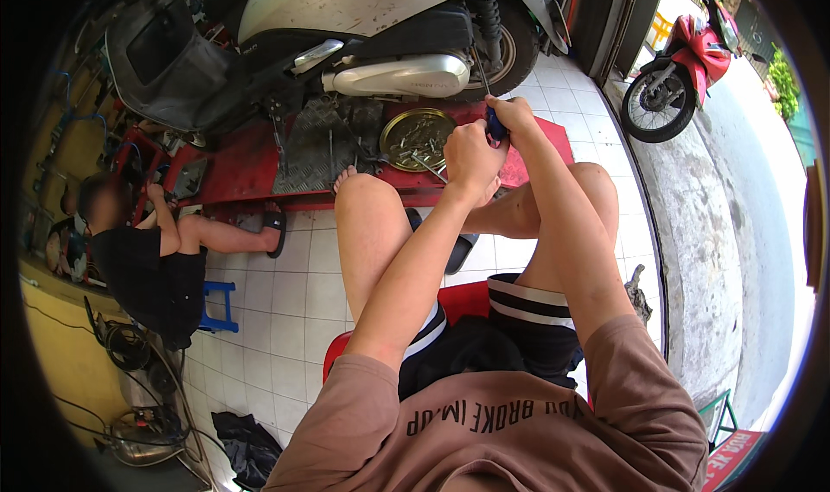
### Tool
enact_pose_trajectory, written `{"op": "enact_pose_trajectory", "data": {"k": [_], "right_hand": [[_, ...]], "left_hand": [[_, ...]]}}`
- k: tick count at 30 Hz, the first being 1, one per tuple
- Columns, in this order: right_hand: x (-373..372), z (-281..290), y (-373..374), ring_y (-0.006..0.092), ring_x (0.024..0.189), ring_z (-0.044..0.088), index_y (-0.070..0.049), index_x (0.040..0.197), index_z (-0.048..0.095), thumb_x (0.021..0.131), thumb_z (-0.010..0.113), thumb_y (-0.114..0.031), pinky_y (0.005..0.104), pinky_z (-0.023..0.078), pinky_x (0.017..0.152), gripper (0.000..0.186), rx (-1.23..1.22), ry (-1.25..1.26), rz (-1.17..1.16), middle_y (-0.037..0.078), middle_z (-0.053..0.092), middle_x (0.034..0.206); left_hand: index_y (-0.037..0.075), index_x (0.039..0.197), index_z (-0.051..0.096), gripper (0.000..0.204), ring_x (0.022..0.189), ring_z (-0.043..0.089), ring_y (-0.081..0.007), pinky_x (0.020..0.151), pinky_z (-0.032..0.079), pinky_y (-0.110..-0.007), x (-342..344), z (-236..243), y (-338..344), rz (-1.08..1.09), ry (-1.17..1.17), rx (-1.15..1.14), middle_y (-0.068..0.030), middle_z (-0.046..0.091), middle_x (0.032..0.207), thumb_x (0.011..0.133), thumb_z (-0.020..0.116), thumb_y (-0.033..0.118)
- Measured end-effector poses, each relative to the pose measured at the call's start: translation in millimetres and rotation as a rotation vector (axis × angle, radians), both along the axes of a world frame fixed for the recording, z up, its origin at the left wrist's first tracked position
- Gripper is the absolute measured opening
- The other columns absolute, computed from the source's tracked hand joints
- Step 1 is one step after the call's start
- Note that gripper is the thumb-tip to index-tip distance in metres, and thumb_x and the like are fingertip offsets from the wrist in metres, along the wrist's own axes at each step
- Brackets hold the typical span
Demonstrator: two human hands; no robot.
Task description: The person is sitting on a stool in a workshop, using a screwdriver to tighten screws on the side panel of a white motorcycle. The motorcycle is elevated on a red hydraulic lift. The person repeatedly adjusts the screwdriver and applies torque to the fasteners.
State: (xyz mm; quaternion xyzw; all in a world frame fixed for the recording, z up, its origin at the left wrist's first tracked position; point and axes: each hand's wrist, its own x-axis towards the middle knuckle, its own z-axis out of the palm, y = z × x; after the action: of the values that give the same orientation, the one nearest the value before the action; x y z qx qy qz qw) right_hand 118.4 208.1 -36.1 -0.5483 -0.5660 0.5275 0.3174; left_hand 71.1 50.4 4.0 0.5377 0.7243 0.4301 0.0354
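Observation:
A blue-handled screwdriver [496,125] points up and away, its thin metal shaft reaching toward the lower rear of a parked scooter [406,75], beside the shock absorber and rear wheel. Around the upper part of its handle my right hand [516,118] is closed. My left hand [472,156] is also closed, against the lower end of the handle; its fingers are partly hidden. Whether the tip touches the scooter I cannot tell. Just left of my hands, a round gold-coloured tray [383,149] holds many small screws and bolts.
The scooter stands over a red work platform [303,202] with a dark metal plate [304,176]. At left a co-worker [143,258] sits near a blue stool [226,306]. A red motorbike [683,73] is outside at right. Cables and a metal tank [143,440] lie lower left.

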Motion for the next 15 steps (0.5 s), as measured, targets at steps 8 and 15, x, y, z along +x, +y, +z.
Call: {"op": "enact_pose_trajectory", "data": {"k": [8,15], "right_hand": [[-3,9,-17,0.0236,0.078,0.065,0.011,0.096,0.062,0.083,0.068,-0.031,0.039,0.051,0.064,0.044,0.024,-0.063,0.028,0.019,0.066,0.091],[1,-14,14,0.0295,0.077,0.066,0.01,0.092,0.064,0.086,0.056,-0.028,0.0391,0.052,0.07,0.04,-0.041,0.144,0.061,0.018,0.067,0.083]], "left_hand": [[-0.002,0.081,0.064,0.027,0.075,0.065,-0.0378,0.069,0.051,-0.044,-5,-12,-6,-0.08,0.021,-0.092,-0.0208,0.066,0.076,0.074,0.071,0.022],[-0.003,0.084,0.063,0.026,0.077,0.065,-0.0374,0.071,0.051,-0.044,-3,-15,-5,-0.142,0.059,-0.062,-0.0209,0.067,0.079,0.075,0.07,0.02]]}}
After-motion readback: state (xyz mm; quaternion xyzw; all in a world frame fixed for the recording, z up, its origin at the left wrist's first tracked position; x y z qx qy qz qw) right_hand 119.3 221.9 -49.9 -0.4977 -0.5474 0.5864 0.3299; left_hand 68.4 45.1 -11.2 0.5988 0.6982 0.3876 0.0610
